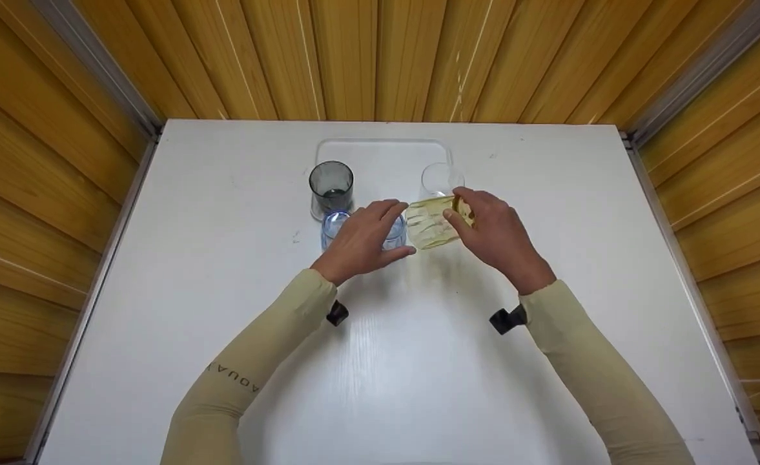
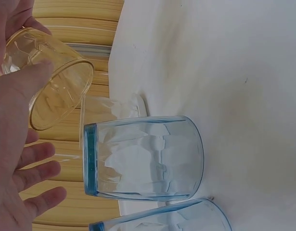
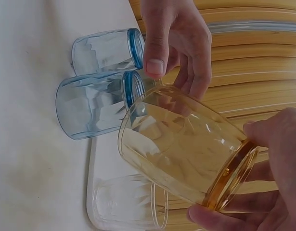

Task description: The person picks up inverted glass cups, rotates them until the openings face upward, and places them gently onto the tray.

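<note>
My right hand (image 1: pixel 499 232) grips a yellow glass tumbler (image 1: pixel 432 223) near its thick base (image 3: pixel 229 175), thumb on one side and fingers on the other. The tumbler is tipped on its side above the table, mouth towards my left hand (image 1: pixel 363 242). That left hand has its fingers extended and holds nothing; its thumb and fingers are spread near the tumbler's rim. Whether they touch the rim I cannot tell. Below the left hand, two blue glasses (image 2: pixel 145 159) stand upside down side by side on the table, partly hidden in the head view.
Behind the hands lies a white tray (image 1: pixel 383 143). A dark grey glass (image 1: pixel 332 184) stands upright at its left, a clear glass (image 3: pixel 128 204) upright at its right. The white table (image 1: pixel 367 387) meets wood-panelled walls (image 1: pixel 380 58) at the back and sides.
</note>
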{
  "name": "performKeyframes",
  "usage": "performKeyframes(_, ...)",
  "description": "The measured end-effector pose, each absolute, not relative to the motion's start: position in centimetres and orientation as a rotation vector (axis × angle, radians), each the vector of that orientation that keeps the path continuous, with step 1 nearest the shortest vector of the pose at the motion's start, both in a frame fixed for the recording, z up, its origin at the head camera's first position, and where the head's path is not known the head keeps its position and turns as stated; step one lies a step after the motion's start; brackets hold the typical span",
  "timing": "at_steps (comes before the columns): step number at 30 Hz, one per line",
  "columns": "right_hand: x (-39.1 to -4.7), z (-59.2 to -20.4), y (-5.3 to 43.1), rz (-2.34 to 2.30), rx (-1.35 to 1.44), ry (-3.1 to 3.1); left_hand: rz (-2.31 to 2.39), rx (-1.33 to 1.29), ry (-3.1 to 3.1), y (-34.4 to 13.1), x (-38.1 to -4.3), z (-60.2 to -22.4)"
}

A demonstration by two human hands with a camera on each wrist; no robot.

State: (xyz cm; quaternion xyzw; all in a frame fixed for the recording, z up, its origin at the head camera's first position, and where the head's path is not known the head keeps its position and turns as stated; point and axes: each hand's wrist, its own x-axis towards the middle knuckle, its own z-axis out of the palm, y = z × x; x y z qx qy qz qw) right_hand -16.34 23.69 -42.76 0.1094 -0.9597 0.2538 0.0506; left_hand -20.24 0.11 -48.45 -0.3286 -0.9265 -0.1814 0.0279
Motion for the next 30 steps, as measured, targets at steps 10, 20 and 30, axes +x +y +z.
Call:
performKeyframes(10,-16.42,-43.07,23.93,0.857,0.312,-2.886,-0.600,-0.994,-2.869,0.44,-20.24,-48.37)
performKeyframes(20,-16.29,-43.02,23.82,0.901,0.318,-2.845,-0.692,-1.005,-2.826,0.44,-20.36,-48.41)
performKeyframes(30,-16.68,-43.27,23.96,1.029,0.220,-2.818,-0.953,-1.002,-2.835,0.29,-20.54,-48.22)
